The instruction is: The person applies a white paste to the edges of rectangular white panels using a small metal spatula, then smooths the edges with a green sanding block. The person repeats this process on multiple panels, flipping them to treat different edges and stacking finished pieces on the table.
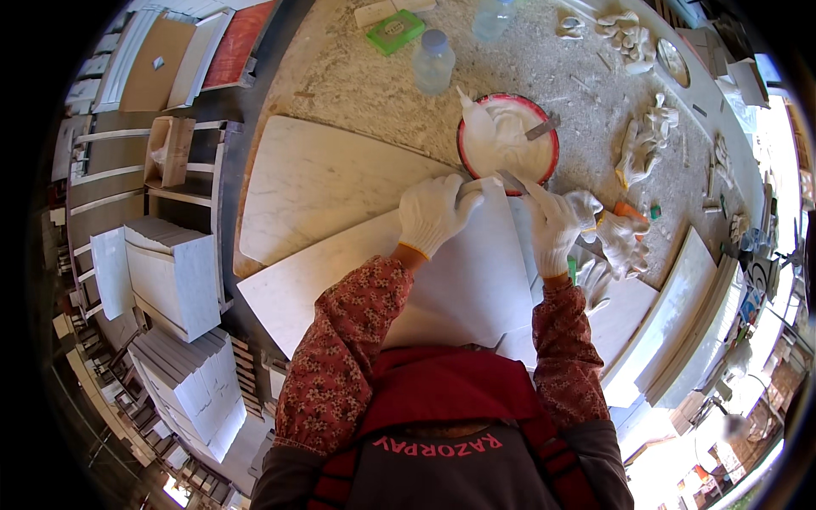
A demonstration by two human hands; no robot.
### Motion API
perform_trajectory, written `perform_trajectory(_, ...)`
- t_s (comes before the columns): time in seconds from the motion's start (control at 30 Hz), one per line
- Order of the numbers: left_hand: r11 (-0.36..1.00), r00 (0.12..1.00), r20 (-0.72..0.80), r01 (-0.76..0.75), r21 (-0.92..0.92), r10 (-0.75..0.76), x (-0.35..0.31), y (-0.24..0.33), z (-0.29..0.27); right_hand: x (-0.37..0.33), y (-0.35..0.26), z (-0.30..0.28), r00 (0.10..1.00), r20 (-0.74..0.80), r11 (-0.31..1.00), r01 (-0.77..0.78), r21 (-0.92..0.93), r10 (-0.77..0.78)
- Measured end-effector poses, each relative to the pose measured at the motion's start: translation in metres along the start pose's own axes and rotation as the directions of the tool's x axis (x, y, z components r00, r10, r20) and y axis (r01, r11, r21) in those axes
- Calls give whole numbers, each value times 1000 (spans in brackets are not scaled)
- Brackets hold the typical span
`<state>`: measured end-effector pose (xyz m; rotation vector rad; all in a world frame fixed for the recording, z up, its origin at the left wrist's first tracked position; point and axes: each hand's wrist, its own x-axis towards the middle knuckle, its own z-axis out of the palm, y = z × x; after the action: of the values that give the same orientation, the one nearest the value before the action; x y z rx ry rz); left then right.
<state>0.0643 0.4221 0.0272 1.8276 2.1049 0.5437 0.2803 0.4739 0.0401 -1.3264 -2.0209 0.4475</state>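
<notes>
Marble slab (450, 276) under work; completion unconfirmed.
I note left hand (432, 214) gripping its far edge, right hand (551, 223) holding metal scraper (511, 181); beyond their fingers, bowl (557, 155) contains white paste (503, 140).

Bright glare at right, dimmer left, bent edges, black corners

From afar I see a white left glove (432, 211) trimmed orange-yellow, a white right glove (552, 225), and red sleeves (357, 314) in pale floral print. I make out an off-white front slab (297, 289), a grey-veined white rear slab (336, 170), white paste (510, 143) in a red-rimmed basin (557, 157), and a grey scraper (511, 180).
</notes>
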Motion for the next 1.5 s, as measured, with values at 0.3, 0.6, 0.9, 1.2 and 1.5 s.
perform_trajectory(0.3,1000,1000,-20,-12,-9,11,-2,-1,2,0,4,-3,968,175,953,-217,213,182)
perform_trajectory(0.6,1000,1000,-25,-8,-7,8,-1,-1,1,22,0,19,982,101,977,-174,123,162)
perform_trajectory(0.9,998,997,-79,-16,-67,11,1,0,1,56,9,8,985,137,871,157,-465,-104)
perform_trajectory(1.2,999,997,-80,-13,-45,10,-1,-1,3,113,-30,84,979,182,932,150,-331,-93)
perform_trajectory(1.5,999,994,-106,-3,-41,-2,-3,-2,5,118,-51,93,971,237,896,113,-430,-8)
